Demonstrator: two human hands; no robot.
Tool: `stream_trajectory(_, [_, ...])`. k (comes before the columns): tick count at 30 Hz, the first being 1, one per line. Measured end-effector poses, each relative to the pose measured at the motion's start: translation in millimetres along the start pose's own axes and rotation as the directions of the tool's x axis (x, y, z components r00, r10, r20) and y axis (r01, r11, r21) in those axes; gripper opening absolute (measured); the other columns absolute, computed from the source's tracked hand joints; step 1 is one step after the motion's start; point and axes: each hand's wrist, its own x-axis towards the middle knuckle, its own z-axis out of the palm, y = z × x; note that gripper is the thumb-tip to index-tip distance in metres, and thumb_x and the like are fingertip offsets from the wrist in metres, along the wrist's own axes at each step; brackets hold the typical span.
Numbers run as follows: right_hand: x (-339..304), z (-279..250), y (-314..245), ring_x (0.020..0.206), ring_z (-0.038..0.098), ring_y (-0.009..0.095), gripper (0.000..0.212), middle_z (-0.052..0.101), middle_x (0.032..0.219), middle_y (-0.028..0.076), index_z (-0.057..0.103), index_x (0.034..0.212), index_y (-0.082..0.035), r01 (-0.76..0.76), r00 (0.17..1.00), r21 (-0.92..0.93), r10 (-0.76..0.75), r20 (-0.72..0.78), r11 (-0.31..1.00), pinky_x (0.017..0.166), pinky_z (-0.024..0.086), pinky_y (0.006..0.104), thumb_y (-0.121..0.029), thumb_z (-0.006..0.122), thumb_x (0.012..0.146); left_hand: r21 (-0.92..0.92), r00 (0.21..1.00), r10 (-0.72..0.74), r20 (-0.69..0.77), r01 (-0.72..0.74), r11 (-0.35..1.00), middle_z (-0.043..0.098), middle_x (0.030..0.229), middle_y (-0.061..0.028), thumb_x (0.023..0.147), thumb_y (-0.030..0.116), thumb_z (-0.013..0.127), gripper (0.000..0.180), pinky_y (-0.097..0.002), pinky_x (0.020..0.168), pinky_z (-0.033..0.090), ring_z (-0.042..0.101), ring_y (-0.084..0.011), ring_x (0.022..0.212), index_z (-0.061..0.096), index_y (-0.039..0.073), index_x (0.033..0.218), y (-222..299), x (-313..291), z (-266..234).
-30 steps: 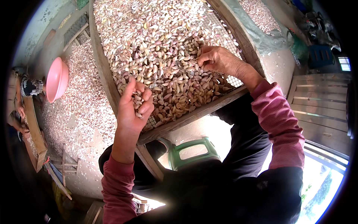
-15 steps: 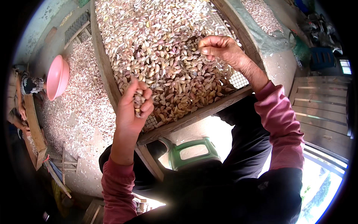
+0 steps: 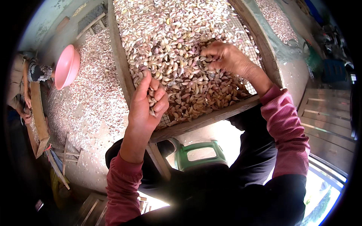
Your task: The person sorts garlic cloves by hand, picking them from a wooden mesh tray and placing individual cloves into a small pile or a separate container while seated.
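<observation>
Pale and pinkish garlic cloves [image 3: 177,41] cover the wire mesh of a wooden tray [image 3: 120,64]. The left hand [image 3: 147,103] is raised over the tray's near edge, its fingers curled shut around a few cloves. The right hand [image 3: 226,58] rests on the heap farther in, fingers bent together, pinching cloves. A pink bowl [image 3: 67,67] sits left among skins; a green stool [image 3: 200,156] stands below.

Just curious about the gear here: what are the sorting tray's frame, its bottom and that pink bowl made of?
Frame: looks like rough unpainted wood, brown planks. Bottom: probably metal wire mesh, a fine grid under the garlic cloves. Pink bowl: likely plastic, smooth and uniformly coloured.
</observation>
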Motion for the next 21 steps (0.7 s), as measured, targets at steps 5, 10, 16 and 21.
stream_trajectory(5, [13.4, -5.7, -11.1, 0.082, 0.067, 0.015, 0.008, 0.068, 0.093, 0.002, 0.070, 0.093, -0.009, -0.085, 0.985, -0.133, 0.103, 0.136, 0.988, 0.078, 0.061, 0.0290, -0.015, 0.070, 0.086, 0.025, 0.994, 0.067, -0.086, -0.065, 0.998, 0.043, 0.061, 0.0019, 0.101, 0.045, 0.045, 0.041, -0.0228, 0.033, 0.026, 0.035, -0.0084, 0.040, 0.042, 0.015, 0.073, 8.4, -9.3, -2.5])
stream_trajectory(10, [25.6, 37.5, -26.8, 0.082, 0.067, 0.017, 0.019, 0.068, 0.096, 0.004, 0.071, 0.102, -0.011, 0.250, 0.968, -0.074, -0.251, -0.004, 0.965, 0.073, 0.061, 0.0304, -0.018, 0.071, 0.084, 0.073, 0.994, 0.021, -0.103, -0.013, 0.997, 0.042, 0.060, 0.0019, 0.101, 0.044, 0.048, 0.038, -0.0218, 0.039, 0.026, 0.036, -0.0091, 0.043, 0.045, 0.015, 0.075, 6.9, -9.6, -0.2])
stream_trajectory(16, [34.1, 50.3, -30.2, 0.082, 0.067, 0.020, 0.017, 0.067, 0.093, 0.008, 0.071, 0.101, -0.007, 0.267, 0.964, -0.146, -0.262, 0.049, 0.953, 0.071, 0.062, 0.0303, -0.011, 0.069, 0.085, 0.089, 0.996, 0.050, -0.070, -0.044, 0.995, 0.045, 0.062, 0.0014, 0.098, 0.049, 0.051, 0.041, -0.0227, 0.038, 0.025, 0.037, -0.0080, 0.042, 0.049, 0.014, 0.076, 6.8, -7.1, -9.6])
stream_trajectory(21, [36.2, 41.4, -28.4, 0.079, 0.067, 0.016, 0.015, 0.068, 0.088, 0.009, 0.070, 0.102, -0.004, -0.140, 0.987, 0.417, 0.091, 0.134, 0.898, 0.073, 0.061, 0.0283, -0.008, 0.067, 0.088, 0.094, 0.992, 0.031, -0.122, -0.019, 0.995, 0.046, 0.063, 0.0016, 0.097, 0.049, 0.052, 0.041, -0.0222, 0.039, 0.025, 0.038, -0.0080, 0.042, 0.049, 0.014, 0.077, 7.6, -8.4, -7.3])
